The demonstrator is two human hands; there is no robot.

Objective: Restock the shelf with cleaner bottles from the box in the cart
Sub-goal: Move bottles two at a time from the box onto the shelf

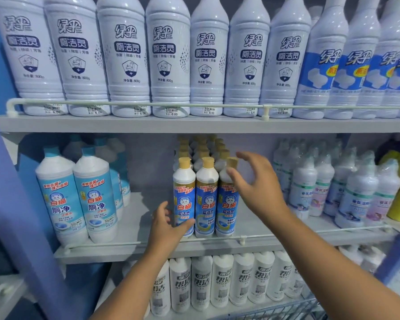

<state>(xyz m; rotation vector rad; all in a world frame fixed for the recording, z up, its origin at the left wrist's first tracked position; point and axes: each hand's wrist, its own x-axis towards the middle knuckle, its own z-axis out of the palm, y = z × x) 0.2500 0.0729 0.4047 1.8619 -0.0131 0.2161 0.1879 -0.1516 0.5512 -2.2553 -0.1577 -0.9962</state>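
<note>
Cleaner bottles [204, 199] between left hand [165, 229], thumb touching the leftmost, and right hand [255, 183], fingers spread, empty.

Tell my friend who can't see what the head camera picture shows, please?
A person's left hand touches the left of three gold-capped blue cleaner bottles on the middle shelf, while the right hand reaches open toward the right one. Rows of white bottles fill the shelf above.
</note>
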